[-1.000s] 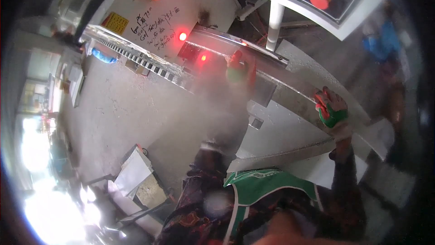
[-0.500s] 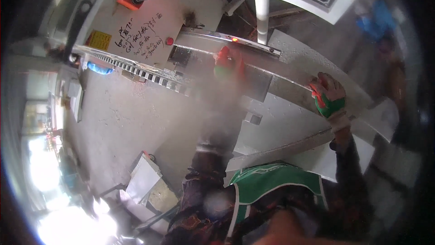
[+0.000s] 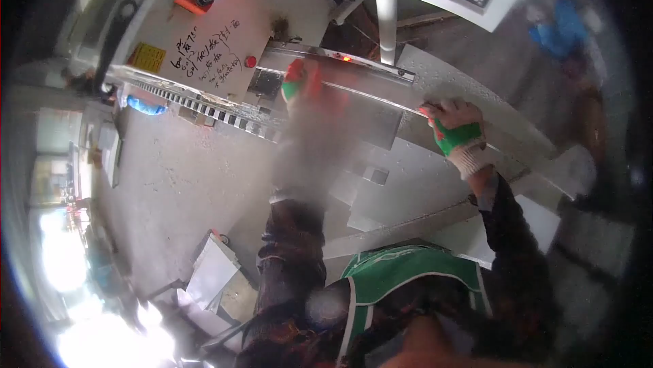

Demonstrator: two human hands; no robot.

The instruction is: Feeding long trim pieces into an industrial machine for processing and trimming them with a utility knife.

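Gripping metal sheet (image 3: 381, 120), both hands.

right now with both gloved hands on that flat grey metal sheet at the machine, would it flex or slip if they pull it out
The metal sheet looks thin and wide, so it may flex a little if lifted by one edge. Its smooth grey face could be slippery, though the right hand and the blurred left hand wear knit gloves that probably help the grip. Its edges may be sharp.
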